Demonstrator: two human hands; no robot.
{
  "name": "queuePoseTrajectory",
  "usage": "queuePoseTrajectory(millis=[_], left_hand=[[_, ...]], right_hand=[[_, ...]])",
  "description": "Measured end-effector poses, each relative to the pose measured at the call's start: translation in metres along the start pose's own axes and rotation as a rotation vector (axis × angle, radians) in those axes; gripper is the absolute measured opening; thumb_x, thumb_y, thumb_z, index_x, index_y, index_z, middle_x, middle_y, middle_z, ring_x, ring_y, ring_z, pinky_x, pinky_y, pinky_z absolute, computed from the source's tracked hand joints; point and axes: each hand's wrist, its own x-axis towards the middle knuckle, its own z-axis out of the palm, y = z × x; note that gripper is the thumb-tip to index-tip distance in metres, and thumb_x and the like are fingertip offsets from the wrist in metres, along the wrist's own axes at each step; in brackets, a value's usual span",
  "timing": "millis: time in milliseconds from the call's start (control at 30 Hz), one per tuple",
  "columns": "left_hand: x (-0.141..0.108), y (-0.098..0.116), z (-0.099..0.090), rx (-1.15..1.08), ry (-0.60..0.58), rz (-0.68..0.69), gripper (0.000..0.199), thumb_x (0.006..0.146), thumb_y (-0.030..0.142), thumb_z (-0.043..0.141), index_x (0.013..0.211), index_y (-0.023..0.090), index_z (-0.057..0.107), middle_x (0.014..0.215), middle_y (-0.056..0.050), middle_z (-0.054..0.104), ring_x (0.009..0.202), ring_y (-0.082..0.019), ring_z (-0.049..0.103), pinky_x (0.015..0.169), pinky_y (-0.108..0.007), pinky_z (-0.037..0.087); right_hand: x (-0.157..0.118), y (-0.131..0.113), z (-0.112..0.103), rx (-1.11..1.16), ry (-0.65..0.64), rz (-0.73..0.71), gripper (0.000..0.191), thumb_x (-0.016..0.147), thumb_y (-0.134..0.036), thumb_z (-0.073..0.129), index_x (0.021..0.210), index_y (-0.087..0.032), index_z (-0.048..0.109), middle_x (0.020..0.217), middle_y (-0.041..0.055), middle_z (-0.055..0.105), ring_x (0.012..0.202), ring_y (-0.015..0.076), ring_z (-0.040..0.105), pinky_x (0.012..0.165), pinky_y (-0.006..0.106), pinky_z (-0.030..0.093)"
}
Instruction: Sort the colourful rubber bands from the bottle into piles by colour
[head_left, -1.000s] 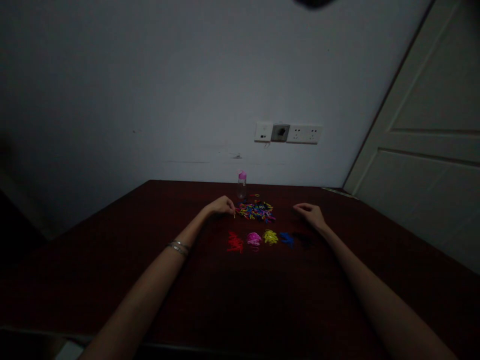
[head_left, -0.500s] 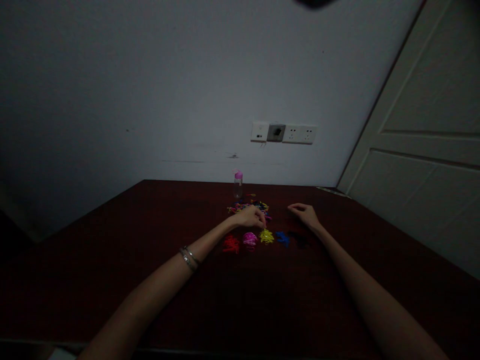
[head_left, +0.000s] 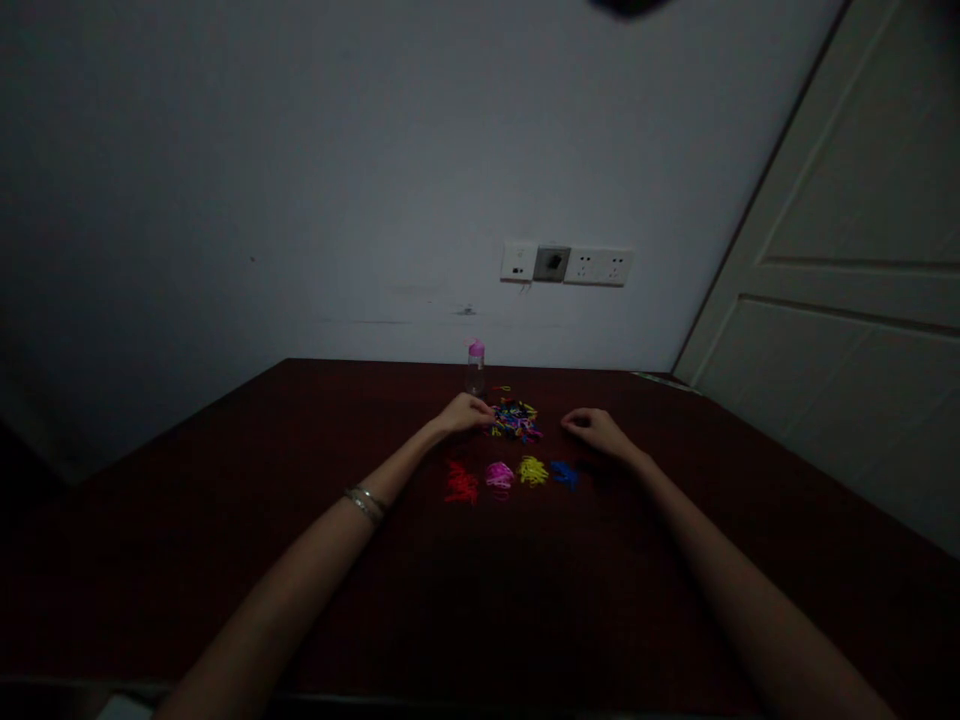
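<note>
A mixed pile of coloured rubber bands (head_left: 516, 422) lies on the dark red table. My left hand (head_left: 466, 412) reaches in from the left, its fingers drawn together at the pile's left edge; what sits between the fingertips is too small to make out. To the right of the pile, apart from it, my right hand (head_left: 596, 430) rests with thumb and fingers curled into a pinch, and anything in it is hidden. Nearer me is a row of single-colour heaps: red bands (head_left: 460, 482), pink bands (head_left: 499, 476), yellow bands (head_left: 533, 471) and blue bands (head_left: 564, 474).
Behind the pile stands a clear bottle with a pink cap (head_left: 476, 368). One loose band (head_left: 504, 388) lies near it. The table (head_left: 225, 480) meets a wall with sockets (head_left: 566, 264); a panelled door (head_left: 840, 300) is at the right. Light is dim.
My left hand has moved from above the yellow heap back and left to the mixed pile's edge, uncovering the pile. My right hand has shifted slightly left, toward the pile.
</note>
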Motion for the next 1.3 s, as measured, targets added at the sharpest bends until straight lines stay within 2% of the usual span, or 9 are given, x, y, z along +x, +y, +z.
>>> queuePoseTrajectory(millis=[167, 267, 367, 533, 800, 967, 1133, 1300], left_hand=[[0.003, -0.04, -0.043, -0.041, 0.385, -0.192, 0.013, 0.059, 0.013, 0.063, 0.071, 0.01, 0.067, 0.048, 0.002, 0.053, 0.043, -0.005, 0.041, 0.043, -0.017, 0.03], [0.0, -0.055, -0.054, -0.078, 0.459, -0.253, 0.018, 0.06, 0.017, 0.063, 0.077, 0.011, 0.066, 0.042, 0.005, 0.046, 0.037, -0.004, 0.035, 0.04, -0.017, 0.026], [-0.003, -0.061, -0.055, -0.084, 0.466, -0.262, 0.021, 0.062, 0.018, 0.062, 0.081, 0.011, 0.066, 0.04, 0.006, 0.042, 0.035, -0.004, 0.032, 0.039, -0.017, 0.024], [-0.004, -0.062, -0.052, -0.031, 0.447, -0.215, 0.016, 0.061, 0.015, 0.061, 0.075, 0.01, 0.067, 0.044, 0.004, 0.047, 0.04, -0.005, 0.036, 0.042, -0.018, 0.027], [-0.002, -0.07, -0.053, -0.025, 0.459, -0.171, 0.017, 0.059, 0.017, 0.062, 0.073, 0.011, 0.068, 0.049, 0.002, 0.052, 0.045, -0.007, 0.04, 0.046, -0.018, 0.029], [-0.003, -0.067, -0.051, 0.01, 0.476, -0.153, 0.017, 0.059, 0.016, 0.06, 0.072, 0.011, 0.069, 0.05, 0.001, 0.055, 0.047, -0.007, 0.041, 0.048, -0.019, 0.031], [-0.005, -0.065, -0.051, 0.02, 0.453, -0.135, 0.02, 0.061, 0.018, 0.058, 0.076, 0.01, 0.069, 0.054, 0.0, 0.057, 0.049, -0.008, 0.043, 0.048, -0.019, 0.031], [-0.005, -0.066, -0.052, 0.03, 0.436, -0.153, 0.022, 0.063, 0.019, 0.058, 0.079, 0.01, 0.069, 0.054, 0.0, 0.057, 0.049, -0.008, 0.043, 0.048, -0.019, 0.033]], right_hand=[[0.003, -0.023, 0.004, 0.042, -0.063, -0.061, 0.021, 0.069, -0.026, 0.055, 0.08, -0.015, 0.068, 0.082, 0.0056, 0.067, 0.076, 0.0183, 0.06, 0.072, 0.029, 0.046], [0.004, -0.031, 0.01, 0.077, -0.077, -0.082, 0.023, 0.068, -0.024, 0.056, 0.086, -0.014, 0.066, 0.083, 0.005, 0.066, 0.074, 0.0164, 0.059, 0.069, 0.027, 0.046], [0.005, -0.034, 0.016, 0.1, -0.09, -0.116, 0.029, 0.068, -0.022, 0.057, 0.094, -0.013, 0.064, 0.085, 0.0049, 0.064, 0.076, 0.0153, 0.058, 0.07, 0.027, 0.045], [0.003, -0.039, 0.02, 0.079, -0.122, -0.181, 0.033, 0.07, -0.02, 0.055, 0.102, -0.015, 0.061, 0.084, 0.003, 0.061, 0.077, 0.0144, 0.056, 0.071, 0.026, 0.043], [-0.001, -0.049, 0.022, 0.059, -0.134, -0.186, 0.032, 0.072, -0.02, 0.05, 0.101, -0.014, 0.061, 0.077, 0.0019, 0.06, 0.067, 0.0126, 0.053, 0.064, 0.024, 0.041], [0.002, -0.052, 0.016, 0.148, -0.111, -0.165, 0.03, 0.071, -0.021, 0.052, 0.098, -0.012, 0.061, 0.075, 0.0021, 0.059, 0.066, 0.0122, 0.052, 0.064, 0.023, 0.041], [0.001, -0.083, 0.018, 0.279, -0.18, -0.164, 0.031, 0.07, -0.025, 0.055, 0.097, -0.012, 0.061, 0.073, 0.0016, 0.059, 0.063, 0.0112, 0.051, 0.06, 0.022, 0.041], [-0.011, -0.128, 0.026, 0.309, -0.421, -0.246, 0.026, 0.071, -0.02, 0.054, 0.094, -0.012, 0.063, 0.071, 0.002, 0.06, 0.061, 0.0105, 0.052, 0.057, 0.021, 0.041]])
